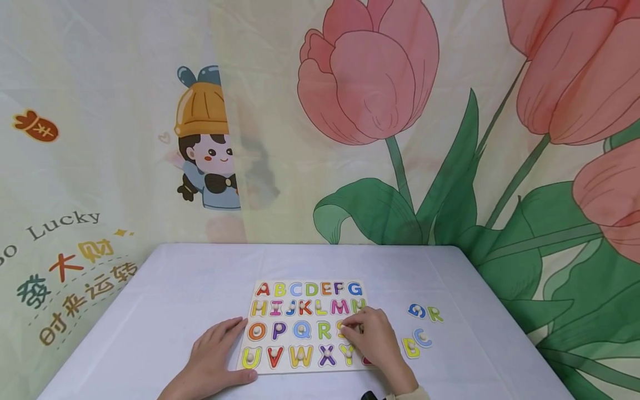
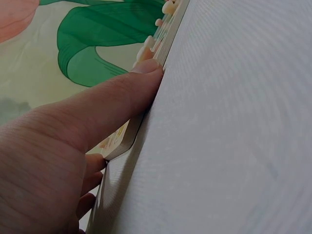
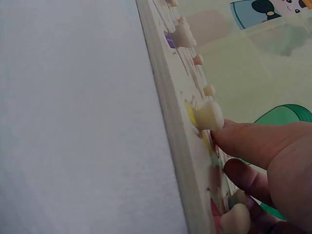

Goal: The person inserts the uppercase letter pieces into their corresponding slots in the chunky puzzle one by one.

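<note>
A wooden alphabet puzzle board (image 1: 295,373) lies on the table, with small knobs on many of its colourful letters. My left hand (image 1: 212,355) rests at its lower left corner, thumb against the near edge and straight fingers along the left side; the left wrist view shows the thumb (image 2: 117,100) touching the rim. Over the board's right part, my right hand (image 1: 377,336) pinches the yellow-orange letter S piece (image 1: 340,331), which the fingertips partly cover. In the right wrist view the thumb (image 3: 253,141) is just behind the Y's knob (image 3: 212,115). Letters under the hand are hidden.
Loose letter pieces lie right of the board: a dark blue letter (image 1: 416,311), a green R (image 1: 435,314), a light blue C (image 1: 423,338) and a yellow B (image 1: 411,348). A black object (image 1: 369,395) shows at the bottom edge. A printed curtain (image 1: 270,111) hangs behind the white table (image 1: 150,311).
</note>
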The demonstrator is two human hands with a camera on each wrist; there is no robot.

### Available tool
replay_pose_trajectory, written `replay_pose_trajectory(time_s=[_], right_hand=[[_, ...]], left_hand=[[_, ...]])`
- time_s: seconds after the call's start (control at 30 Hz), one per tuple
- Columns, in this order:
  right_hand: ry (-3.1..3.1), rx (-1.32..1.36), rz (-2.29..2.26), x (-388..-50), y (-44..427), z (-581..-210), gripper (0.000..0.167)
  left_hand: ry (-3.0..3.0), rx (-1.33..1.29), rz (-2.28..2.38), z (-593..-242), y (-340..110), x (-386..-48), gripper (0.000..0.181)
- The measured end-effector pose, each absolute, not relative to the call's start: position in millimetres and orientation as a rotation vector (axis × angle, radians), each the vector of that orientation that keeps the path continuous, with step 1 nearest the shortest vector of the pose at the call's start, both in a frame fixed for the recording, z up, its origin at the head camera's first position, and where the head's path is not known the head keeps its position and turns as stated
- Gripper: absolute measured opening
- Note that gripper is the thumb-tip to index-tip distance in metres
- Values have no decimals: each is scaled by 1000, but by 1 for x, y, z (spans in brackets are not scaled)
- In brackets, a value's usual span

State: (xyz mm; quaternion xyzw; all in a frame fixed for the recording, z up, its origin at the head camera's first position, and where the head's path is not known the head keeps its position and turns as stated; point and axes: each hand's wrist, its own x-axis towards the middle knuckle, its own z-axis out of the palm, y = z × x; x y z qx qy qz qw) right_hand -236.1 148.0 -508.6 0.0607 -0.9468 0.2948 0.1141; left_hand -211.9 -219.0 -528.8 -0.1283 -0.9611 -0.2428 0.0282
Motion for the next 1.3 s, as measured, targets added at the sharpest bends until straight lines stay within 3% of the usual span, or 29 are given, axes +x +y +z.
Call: replay_pose_trajectory(time_s=[0.27,0.53,0.97,1.3], right_hand=[[-2804,163,1057,-231,172,-483,13],[-2875,166,981,-220,239,-477,15],[-2839,895,922,-225,287,-488,19],[-2974,1039,866,-243,282,-483,16]], left_hand=[[-2989,-399,-741,-530,-219,-214,121],[-3023,-368,-739,-528,-218,-213,121],[-2984,-404,-722,-534,-221,-215,119],[-2953,-411,-750,-529,-221,-212,117]])
